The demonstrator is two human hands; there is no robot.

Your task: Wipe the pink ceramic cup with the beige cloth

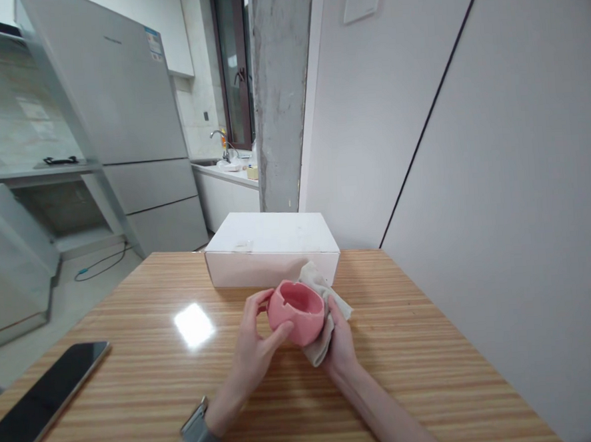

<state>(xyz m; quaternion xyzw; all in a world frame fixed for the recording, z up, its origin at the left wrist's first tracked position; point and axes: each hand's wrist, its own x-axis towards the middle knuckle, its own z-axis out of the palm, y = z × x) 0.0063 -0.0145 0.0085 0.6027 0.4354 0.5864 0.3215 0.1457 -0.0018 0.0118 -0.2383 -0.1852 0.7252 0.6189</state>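
A pink cup-like ashtray (301, 317) with small notches in its rim is held above the wooden table, its opening tilted toward me. My left hand (257, 340) grips its left side, thumb on the front and fingers behind. Against the right side, a light grey cloth (319, 346) is pressed by my right hand (340, 341), whose fingers are closed on the cloth and partly hidden by it. Part of the cloth sticks up behind the ashtray.
A white box (271, 236) stands at the table's far edge, just behind my hands. On the left of the wooden table (151, 396) lies a dark phone (46, 403). A pale wall (454, 191) runs along the right side. A fridge (117, 92) and a sink counter are beyond.
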